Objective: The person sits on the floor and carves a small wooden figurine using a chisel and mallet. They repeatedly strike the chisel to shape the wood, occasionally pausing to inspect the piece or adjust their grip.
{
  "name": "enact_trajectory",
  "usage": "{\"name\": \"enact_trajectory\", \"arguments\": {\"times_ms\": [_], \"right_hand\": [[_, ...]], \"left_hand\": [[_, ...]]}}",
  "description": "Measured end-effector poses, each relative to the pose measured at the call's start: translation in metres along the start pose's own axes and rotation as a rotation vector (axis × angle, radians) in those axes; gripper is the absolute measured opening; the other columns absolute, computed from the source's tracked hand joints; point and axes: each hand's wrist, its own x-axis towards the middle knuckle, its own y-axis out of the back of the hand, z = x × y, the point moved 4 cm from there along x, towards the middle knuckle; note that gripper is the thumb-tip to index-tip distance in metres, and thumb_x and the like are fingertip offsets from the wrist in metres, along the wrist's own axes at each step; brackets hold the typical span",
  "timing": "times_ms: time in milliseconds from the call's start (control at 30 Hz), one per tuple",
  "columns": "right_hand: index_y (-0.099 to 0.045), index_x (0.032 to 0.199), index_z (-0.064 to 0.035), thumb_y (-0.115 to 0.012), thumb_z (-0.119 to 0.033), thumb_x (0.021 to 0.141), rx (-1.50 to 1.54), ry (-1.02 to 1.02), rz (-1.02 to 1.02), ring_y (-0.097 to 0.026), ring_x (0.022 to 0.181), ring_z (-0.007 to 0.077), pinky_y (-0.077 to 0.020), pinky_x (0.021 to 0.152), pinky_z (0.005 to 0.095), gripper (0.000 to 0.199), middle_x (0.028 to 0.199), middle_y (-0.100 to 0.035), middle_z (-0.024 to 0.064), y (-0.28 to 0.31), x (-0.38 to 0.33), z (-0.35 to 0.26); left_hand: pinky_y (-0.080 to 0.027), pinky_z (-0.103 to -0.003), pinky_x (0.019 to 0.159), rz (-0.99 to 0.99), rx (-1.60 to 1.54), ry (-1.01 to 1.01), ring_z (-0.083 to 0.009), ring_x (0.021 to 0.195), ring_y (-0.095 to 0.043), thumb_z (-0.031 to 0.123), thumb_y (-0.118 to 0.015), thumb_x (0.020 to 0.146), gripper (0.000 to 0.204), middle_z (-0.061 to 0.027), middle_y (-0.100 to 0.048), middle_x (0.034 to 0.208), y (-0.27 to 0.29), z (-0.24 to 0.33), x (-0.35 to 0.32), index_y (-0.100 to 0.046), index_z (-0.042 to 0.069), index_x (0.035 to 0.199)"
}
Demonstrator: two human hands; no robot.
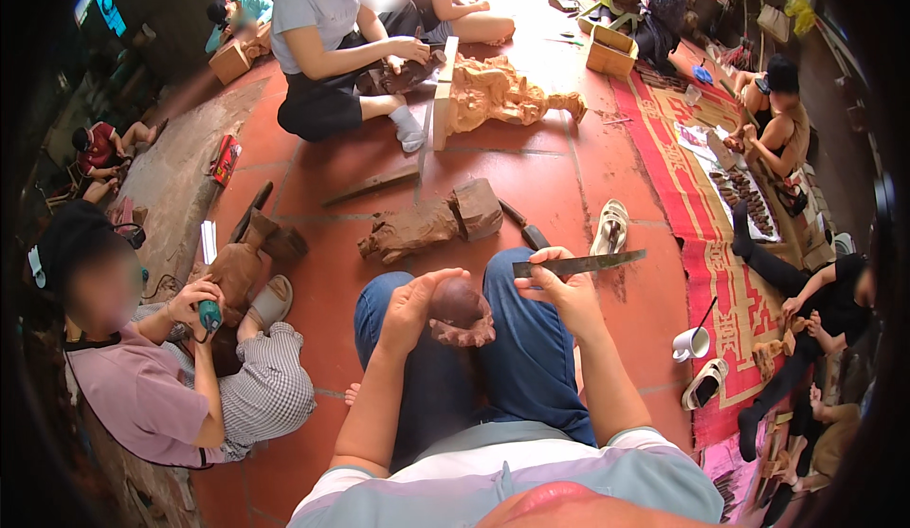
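A lit blue screen (106,9) glows at the far upper left, tilted against the dark wall. A flat red packet (225,159) lies on the floor at left, beside the grey mat. An open cardboard box (609,50) sits by the red carpet's top end.

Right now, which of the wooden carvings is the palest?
The large carving lying on the floor at the top centre: light yellowish wood, while the others are dark reddish brown.

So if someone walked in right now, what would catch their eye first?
Probably the pale carved wooden statue lying on the red tiled floor at upper centre, bright against everything else. Next, at the middle, the left hand holds a small dark reddish carving over the lap, while the right hand grips a long flat metal file beside it.
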Motion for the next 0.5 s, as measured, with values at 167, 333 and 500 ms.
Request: {"name": "enact_trajectory", "arguments": {"times_ms": [167,333,500], "right_hand": [[-0.053,0.105,-0.0029,-0.056,-0.01,0.09,0.074,-0.025,0.01,-0.062,0.083,0.015,-0.0551,0.074,0.0286,0.017,0.097,-0.056,0.0057,0.011,0.001,0.039],[-0.05,0.109,-0.0026,-0.054,-0.014,0.093,0.086,0.045,0.046,-0.057,0.074,0.0087,-0.0559,0.071,0.0285,0.021,0.089,-0.053,0.003,-0.001,-0.001,0.025],[-0.05,0.108,-0.0028,-0.052,-0.016,0.094,0.093,0.054,0.009,-0.058,0.075,0.0085,-0.0567,0.072,0.0289,0.02,0.084,-0.053,0.0029,-0.001,-0.004,0.024]], "left_hand": [[-0.025,-0.039,0.107,0.238,0.066,-0.304,-0.0257,0.126,-0.038,0.058,-0.039,0.089,0.075,-0.0178,-0.04,0.136,-0.017,0.012,-0.031,-0.034,0.0,0.136],[-0.021,-0.037,0.107,0.403,0.315,-0.299,-0.0261,0.131,-0.03,0.05,-0.073,0.071,0.1,-0.014,-0.028,0.144,-0.05,0.023,-0.047,-0.016,0.007,0.142],[-0.035,-0.034,0.102,0.523,0.218,-0.249,-0.0231,0.123,-0.038,0.014,-0.075,0.072,0.095,-0.0172,-0.027,0.139,-0.068,0.005,-0.038,-0.011,0.007,0.142]]}}
